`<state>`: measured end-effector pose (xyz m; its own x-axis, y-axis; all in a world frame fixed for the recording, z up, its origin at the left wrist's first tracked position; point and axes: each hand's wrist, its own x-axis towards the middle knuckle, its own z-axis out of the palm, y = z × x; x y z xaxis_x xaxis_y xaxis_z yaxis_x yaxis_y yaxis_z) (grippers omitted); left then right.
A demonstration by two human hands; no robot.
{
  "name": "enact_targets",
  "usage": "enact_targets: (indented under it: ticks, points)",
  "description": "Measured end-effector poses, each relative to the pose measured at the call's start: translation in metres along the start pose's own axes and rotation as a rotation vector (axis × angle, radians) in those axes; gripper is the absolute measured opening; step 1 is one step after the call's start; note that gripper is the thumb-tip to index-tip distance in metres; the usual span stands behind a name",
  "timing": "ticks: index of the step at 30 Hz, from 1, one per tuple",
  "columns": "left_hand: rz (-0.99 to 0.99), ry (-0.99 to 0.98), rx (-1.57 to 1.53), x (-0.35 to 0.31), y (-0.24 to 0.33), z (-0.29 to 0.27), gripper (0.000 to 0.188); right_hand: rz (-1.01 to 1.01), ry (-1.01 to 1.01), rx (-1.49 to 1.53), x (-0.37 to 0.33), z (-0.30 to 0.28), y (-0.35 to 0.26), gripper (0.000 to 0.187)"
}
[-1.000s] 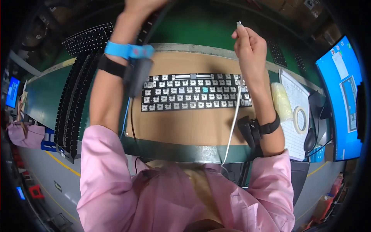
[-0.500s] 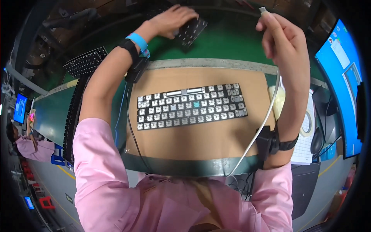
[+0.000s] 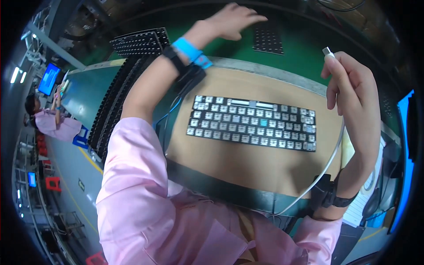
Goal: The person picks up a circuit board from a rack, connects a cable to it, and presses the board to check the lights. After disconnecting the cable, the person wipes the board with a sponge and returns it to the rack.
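Observation:
A keyboard board with white switches (image 3: 247, 128), one of them teal, lies keycap-less on a brown cardboard sheet (image 3: 234, 170). Beyond the sheet, my left hand (image 3: 229, 22) is stretched out over the green bench with its fingers extended, holding nothing. Just right of those fingers a dark keyboard plate (image 3: 268, 42) with rows of small light marks lies flat. My right hand (image 3: 353, 81) is raised right of the keyboard board, pinching a white cable (image 3: 330, 159) close behind its metal-tipped plug (image 3: 327, 51). The cable hangs down to the bench's near edge.
Several dark keyboard plates (image 3: 141, 42) lean together at the back left, and long black racks (image 3: 119, 97) run along the left side. A monitor (image 3: 403, 163) stands at the right, near papers (image 3: 358, 207) and a dark mouse (image 3: 373, 205). Another person (image 3: 46, 119) sits far left.
My left hand has come off the dark plate, which now lies apart from it. The plug stays in my right hand. The whole view has turned, shifting the bench to the right.

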<state>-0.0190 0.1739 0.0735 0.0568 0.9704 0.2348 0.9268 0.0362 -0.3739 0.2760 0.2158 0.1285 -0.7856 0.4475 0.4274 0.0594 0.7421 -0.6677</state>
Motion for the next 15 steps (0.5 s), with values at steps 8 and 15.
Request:
enact_targets:
  ticks: [8, 15]
  points:
    - [-0.807, 0.543, -0.451, -0.253, -0.114, -0.047, 0.03, 0.062, -0.062, -0.039, -0.014, 0.025, -0.03, 0.023]
    - [-1.002, 0.605, -0.709, -0.296, -0.129, -0.008, 0.02, 0.151, -0.149, -0.083, -0.028, 0.046, -0.056, 0.026]
